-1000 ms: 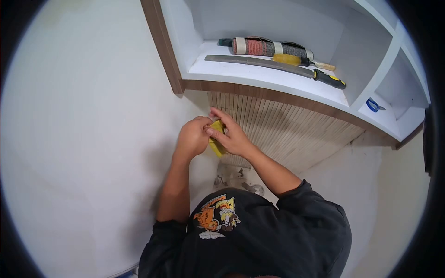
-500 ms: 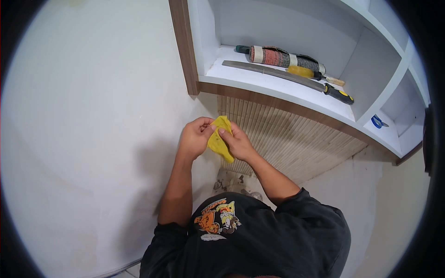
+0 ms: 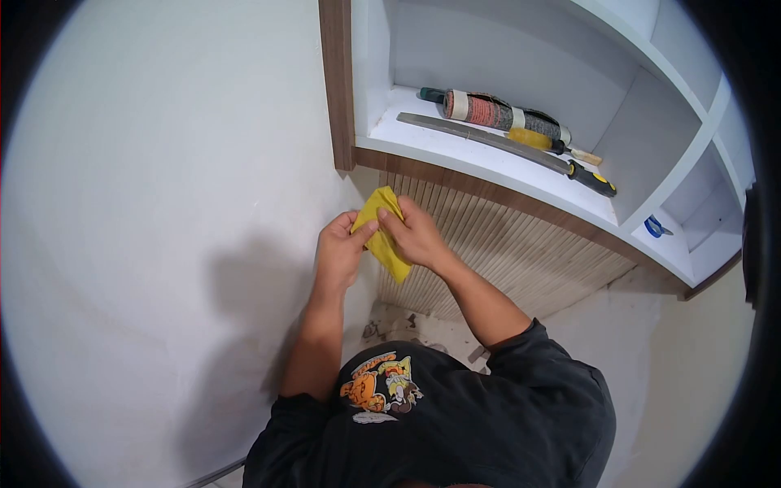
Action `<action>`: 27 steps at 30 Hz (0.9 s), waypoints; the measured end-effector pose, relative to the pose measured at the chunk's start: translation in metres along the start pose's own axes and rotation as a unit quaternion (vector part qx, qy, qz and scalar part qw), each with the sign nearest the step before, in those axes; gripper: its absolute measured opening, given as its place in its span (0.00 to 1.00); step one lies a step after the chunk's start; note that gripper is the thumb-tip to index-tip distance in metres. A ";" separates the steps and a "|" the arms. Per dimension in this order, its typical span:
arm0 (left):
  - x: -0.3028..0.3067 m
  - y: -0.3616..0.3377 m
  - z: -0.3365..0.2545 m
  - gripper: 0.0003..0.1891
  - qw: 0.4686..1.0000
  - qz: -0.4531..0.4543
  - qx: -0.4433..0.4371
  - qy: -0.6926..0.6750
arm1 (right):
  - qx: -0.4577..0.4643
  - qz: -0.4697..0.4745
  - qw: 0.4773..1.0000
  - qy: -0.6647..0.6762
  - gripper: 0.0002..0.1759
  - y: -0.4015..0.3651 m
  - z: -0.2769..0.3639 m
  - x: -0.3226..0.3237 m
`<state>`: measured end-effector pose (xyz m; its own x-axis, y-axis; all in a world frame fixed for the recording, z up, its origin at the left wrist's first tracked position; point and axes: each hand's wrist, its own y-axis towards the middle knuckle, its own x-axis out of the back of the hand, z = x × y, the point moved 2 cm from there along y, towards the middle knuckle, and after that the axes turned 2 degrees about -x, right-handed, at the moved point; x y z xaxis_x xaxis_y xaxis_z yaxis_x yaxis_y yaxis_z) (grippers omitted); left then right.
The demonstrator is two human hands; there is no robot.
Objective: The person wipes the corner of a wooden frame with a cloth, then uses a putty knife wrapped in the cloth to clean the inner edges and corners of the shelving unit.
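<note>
The yellow sheet [image 3: 392,254] is pinched by both the left hand [image 3: 338,237] and the right hand [image 3: 416,232], thumbs on top, apparently so it is kept spread. It is held before the ribbed panel [image 3: 504,236], well apart from the file [image 3: 488,140].

The black shirt [image 3: 488,415] has short sleeves [image 3: 547,358] and an orange, yellow and white cartoon [image 3: 366,392] on its front.

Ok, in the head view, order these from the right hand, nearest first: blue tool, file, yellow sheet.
1. Yellow sheet, in the right hand.
2. File, on the shelf ahead.
3. Blue tool, farther right.
</note>
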<state>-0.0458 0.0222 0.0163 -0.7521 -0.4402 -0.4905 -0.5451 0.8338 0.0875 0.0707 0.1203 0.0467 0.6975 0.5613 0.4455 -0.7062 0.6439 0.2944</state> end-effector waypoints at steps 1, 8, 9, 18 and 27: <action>-0.001 0.001 0.000 0.12 1.000 -0.006 0.002 -0.011 | -0.001 0.001 0.998 -0.066 0.14 0.003 0.011 0.005; 0.006 0.015 0.009 0.13 0.997 -0.067 -0.016 -0.018 | 0.128 -0.070 0.964 -0.222 0.12 0.036 0.050 0.006; 0.007 0.014 0.010 0.12 0.997 -0.073 -0.017 0.001 | 0.132 -0.068 0.957 -0.248 0.10 0.041 0.054 0.006; 0.009 0.001 0.013 0.11 0.992 -0.061 -0.080 0.082 | 0.094 0.020 0.930 -0.354 0.13 0.047 0.066 -0.007; 0.011 -0.008 0.008 0.11 0.975 -0.096 -0.130 0.152 | 0.077 0.007 0.936 -0.344 0.11 0.051 0.080 0.007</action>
<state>-0.0464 0.0130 0.0034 -0.6799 -0.6917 -0.2434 -0.7329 0.6303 0.2560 0.0300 0.1152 0.1323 0.4819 0.0675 0.8736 -0.7606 0.5273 0.3788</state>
